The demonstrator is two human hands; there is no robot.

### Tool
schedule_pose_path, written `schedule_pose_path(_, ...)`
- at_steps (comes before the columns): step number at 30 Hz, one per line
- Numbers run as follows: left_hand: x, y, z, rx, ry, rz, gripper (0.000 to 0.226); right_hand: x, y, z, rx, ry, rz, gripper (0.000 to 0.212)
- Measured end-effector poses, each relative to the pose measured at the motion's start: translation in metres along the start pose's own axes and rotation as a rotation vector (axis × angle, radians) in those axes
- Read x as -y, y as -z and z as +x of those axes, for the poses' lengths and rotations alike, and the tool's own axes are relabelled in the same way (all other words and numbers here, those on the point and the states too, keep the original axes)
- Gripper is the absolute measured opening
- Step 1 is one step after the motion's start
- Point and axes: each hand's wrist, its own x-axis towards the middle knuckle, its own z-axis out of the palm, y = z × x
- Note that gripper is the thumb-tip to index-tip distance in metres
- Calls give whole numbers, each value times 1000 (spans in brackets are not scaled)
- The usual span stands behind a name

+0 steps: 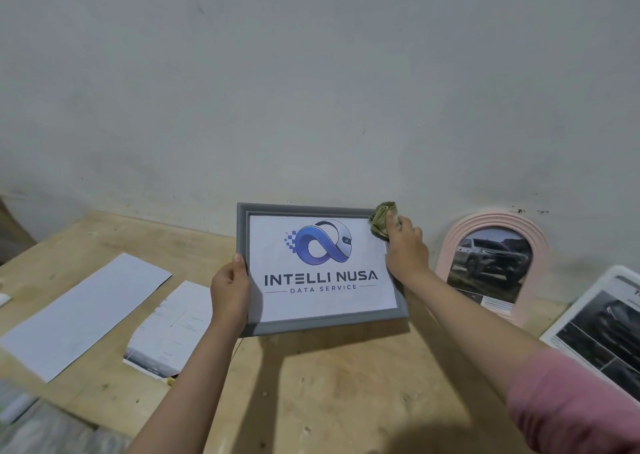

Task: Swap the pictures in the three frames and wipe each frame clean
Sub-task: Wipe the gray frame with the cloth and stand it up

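Broadly, we are looking at a pale grey wall [311, 90] rising behind a light wooden surface [311, 384] that fills the lower half of the view. Near the surface's left edge lies a long blank white sheet [83, 315], and just beside it a smaller printed sheet [173, 329] with faint text and a dark strip at its near end. At the right edge we see a white-bordered print of dark cars [602, 332] lying flat. A pink arched frame [491, 263] leans against the wall at the surface's back edge, towards the right, holding a photo of a grey pickup.

Between these, we hold the grey frame [318, 266] up, tilted, above the middle of the surface; it shows a blue infinity-shaped logo and the words "INTELLI NUSA DATA SERVICE". Our left hand [230, 291] grips the frame's left edge, thumb on the front and the other fingers hidden behind. Our right hand [407, 246], with a pink sleeve [571, 401] on that arm, lies over the frame's upper right corner, its fingers curled together around a bunched olive-green cloth [381, 220] pressed against that corner.
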Motion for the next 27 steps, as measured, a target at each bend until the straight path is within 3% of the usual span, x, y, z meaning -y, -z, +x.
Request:
schedule_pose_path(5, 0, 1, 2, -21, 13, 16, 47, 6, 0, -2, 103, -5, -118, 47)
schedule_pose_path(9, 6, 7, 7, -113, 77, -2, 47, 7, 5, -8, 302, 63, -171, 26)
schedule_pose_path(11, 7, 11, 11, -165, 79, 2, 47, 3, 5, -13, 447, 114, -213, 31)
schedule_pose_path(13, 6, 16, 15, -204, 50, 28, 47, 2, 13, -15, 486, 85, -173, 40)
schedule_pose_path(16, 3, 19, 20, -210, 12, 66, 46, 6, 37, -3, 237, -11, 125, 54)
schedule_pose_path(19, 1, 19, 21, -153, -34, 82, 44, 19, 56, 16, -101, 129, 252, 66)
schedule_pose_path(24, 1, 21, 17, -41, -64, 37, 45, 34, 47, 38, -95, 321, -71, 73)
schedule_pose_path(27, 0, 24, 18, -30, -47, -8, 46, 23, 28, 35, -183, 392, -150, 80)
